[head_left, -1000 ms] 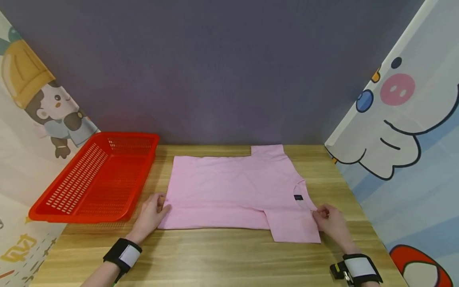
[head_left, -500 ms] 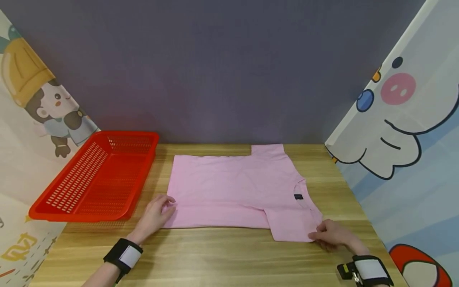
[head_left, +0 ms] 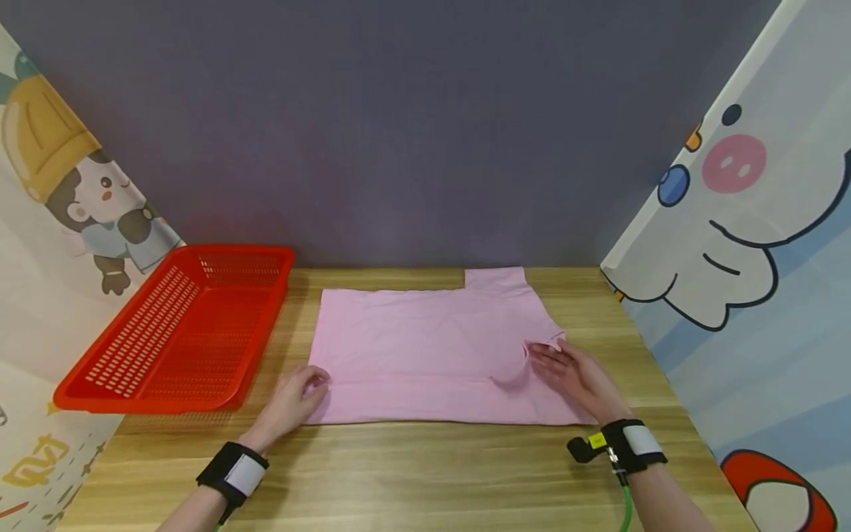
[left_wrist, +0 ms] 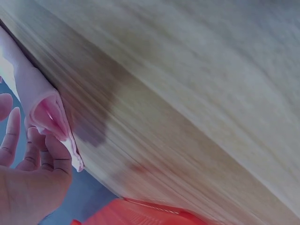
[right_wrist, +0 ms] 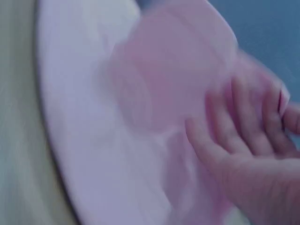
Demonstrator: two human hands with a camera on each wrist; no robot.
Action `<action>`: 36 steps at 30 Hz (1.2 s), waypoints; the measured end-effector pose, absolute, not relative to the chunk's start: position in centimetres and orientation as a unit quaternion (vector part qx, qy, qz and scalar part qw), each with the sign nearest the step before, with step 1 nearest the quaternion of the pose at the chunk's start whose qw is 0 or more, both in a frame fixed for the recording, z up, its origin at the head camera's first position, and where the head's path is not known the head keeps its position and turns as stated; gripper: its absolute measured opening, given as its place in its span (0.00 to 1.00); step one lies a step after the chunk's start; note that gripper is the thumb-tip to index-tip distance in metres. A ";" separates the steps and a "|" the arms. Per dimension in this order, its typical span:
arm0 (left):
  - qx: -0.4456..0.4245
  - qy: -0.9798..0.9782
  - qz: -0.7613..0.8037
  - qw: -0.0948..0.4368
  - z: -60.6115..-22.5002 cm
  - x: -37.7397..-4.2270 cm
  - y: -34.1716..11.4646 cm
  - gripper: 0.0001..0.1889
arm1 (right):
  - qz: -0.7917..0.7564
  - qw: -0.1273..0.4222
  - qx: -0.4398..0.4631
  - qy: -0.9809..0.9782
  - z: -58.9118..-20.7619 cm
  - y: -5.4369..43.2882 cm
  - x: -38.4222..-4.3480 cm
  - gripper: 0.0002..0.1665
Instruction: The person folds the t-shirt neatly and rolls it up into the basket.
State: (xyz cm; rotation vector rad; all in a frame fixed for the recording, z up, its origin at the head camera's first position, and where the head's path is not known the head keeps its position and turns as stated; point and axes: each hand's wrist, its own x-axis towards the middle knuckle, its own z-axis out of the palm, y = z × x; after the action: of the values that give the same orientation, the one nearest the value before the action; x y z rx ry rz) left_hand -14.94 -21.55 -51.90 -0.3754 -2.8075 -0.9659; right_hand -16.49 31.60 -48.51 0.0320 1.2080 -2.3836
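Observation:
A pink short-sleeved T-shirt [head_left: 412, 332] lies flat on the table, its near side folded inward along its length. My left hand [head_left: 292, 403] rests at the hem on the left, fingers loosely bent. In the left wrist view its fingertips touch the rolled hem [left_wrist: 49, 110]. My right hand [head_left: 578, 377] is over the collar end, carrying the near sleeve up and inward. In the right wrist view, thumb and index finger pinch the cloth edge while the other fingers are nearly straight beneath the lifted sleeve [right_wrist: 173, 65]. The collar label is hidden.
A red plastic basket [head_left: 233, 384] stands on the left of the wooden table [head_left: 425, 480]. A dark grey panel [head_left: 425, 133] rises behind the table, and printed cartoon sheets [head_left: 738, 222] flank both sides. A green cable [head_left: 626, 510] hangs from the right wrist strap.
My right hand went from the collar edge to the near sleeve's corner, then lifted the sleeve away from me and inward over the shirt. The left hand shifted slightly right.

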 end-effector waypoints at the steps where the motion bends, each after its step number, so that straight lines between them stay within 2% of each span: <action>1: -0.128 -0.935 -0.323 0.077 -52.0 -14.9 -21.5 0.06 | -0.879 0.231 0.021 0.416 -48.8 31.3 -16.9 0.21; 7: -0.129 -0.933 -0.329 0.066 -52.4 -14.9 -21.3 0.06 | -0.858 0.198 0.093 0.466 -50.4 30.1 -17.9 0.20; 10: -0.123 -0.935 -0.329 0.056 -52.4 -14.9 -21.2 0.06 | -0.820 0.170 0.092 0.538 -50.5 29.9 -17.4 0.25; 12: -0.126 -0.935 -0.326 0.058 -52.4 -14.9 -21.2 0.07 | -0.783 0.128 0.084 0.603 -50.4 30.0 -16.9 0.29; 14: -0.134 -0.935 -0.321 0.072 -52.4 -14.9 -21.2 0.07 | -0.730 0.066 0.076 0.676 -50.4 30.1 -16.2 0.28; 18: -0.149 -0.933 -0.311 0.104 -52.5 -14.8 -21.4 0.08 | -0.550 -0.070 0.047 0.831 -50.6 31.1 -14.4 0.17; 22: -0.151 -0.933 -0.308 0.109 -52.4 -14.8 -21.6 0.10 | -0.385 -0.143 0.014 0.912 -50.9 32.6 -12.5 0.11; 26: -0.122 -0.942 -0.302 0.083 -52.1 -14.6 -21.9 0.11 | -0.324 -0.139 0.009 0.936 -50.9 33.8 -11.3 0.14; 32: -0.022 -0.952 -0.306 0.014 -51.5 -14.2 -22.6 0.24 | -0.266 -0.053 0.027 0.962 -50.8 34.1 -10.6 0.20; 36: -0.010 -0.949 -0.315 0.007 -51.4 -14.2 -22.9 0.25 | -0.254 -0.035 0.027 0.966 -51.2 33.9 -10.8 0.20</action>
State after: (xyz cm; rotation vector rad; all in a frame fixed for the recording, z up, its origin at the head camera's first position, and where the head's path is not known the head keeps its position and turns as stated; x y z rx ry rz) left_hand -14.18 -22.95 -51.36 -0.0325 -2.9685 -0.9842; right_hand -10.83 33.88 -51.23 0.0882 3.1052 -0.8181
